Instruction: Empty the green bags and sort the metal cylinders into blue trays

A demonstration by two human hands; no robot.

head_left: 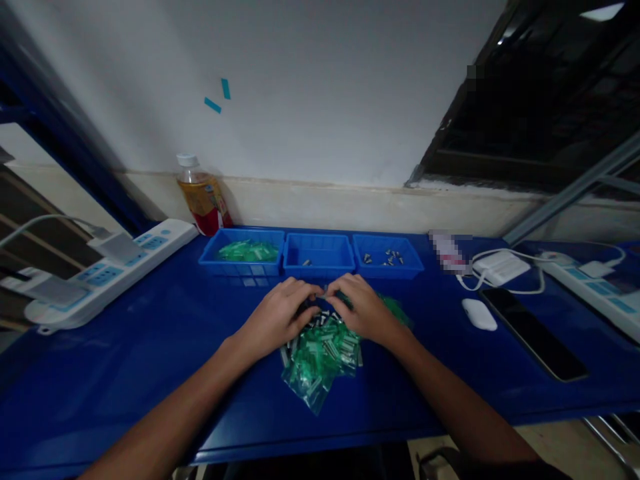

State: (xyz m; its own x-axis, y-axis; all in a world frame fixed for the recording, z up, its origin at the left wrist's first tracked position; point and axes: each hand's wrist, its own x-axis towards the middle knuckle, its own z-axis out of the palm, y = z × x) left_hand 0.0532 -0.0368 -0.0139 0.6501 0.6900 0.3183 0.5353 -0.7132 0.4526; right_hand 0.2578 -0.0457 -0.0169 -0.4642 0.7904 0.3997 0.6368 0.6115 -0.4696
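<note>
Close to the middle of the worktop's front edge lies a clear bag with green-wrapped pieces heaped on it, the bag and heap partly hidden by the hands. At its far side the left hand and right hand meet, fingers curled fingertip to fingertip; whether they pinch a small piece cannot be told. The step looks like fine two-handed handling, and the next move seems to call for steady fingertips, with loose film underneath in the way. A phone lies toward the right edge; three blue trays line the back edge, a bottle behind the leftmost.
</note>
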